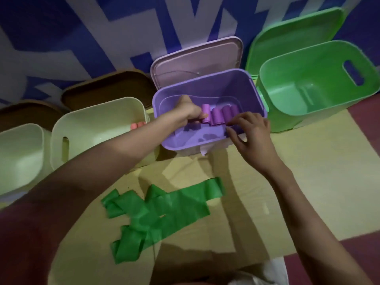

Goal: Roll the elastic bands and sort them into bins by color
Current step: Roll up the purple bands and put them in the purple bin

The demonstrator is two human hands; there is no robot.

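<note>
Left hand (190,112) pinches a purple roll (206,113) inside the purple bin (255,93) at frame centre, right hand (249,131) loosely spread on its near rim, while the unrolled green bands (160,214) lie below, long axis slanting lower left to upper right.

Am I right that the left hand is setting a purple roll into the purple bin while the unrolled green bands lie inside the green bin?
Not quite. The head view shows the green bands lying unrolled on the floor mat, not in the green bin. The left hand does hold a purple roll in the purple bin.
</note>
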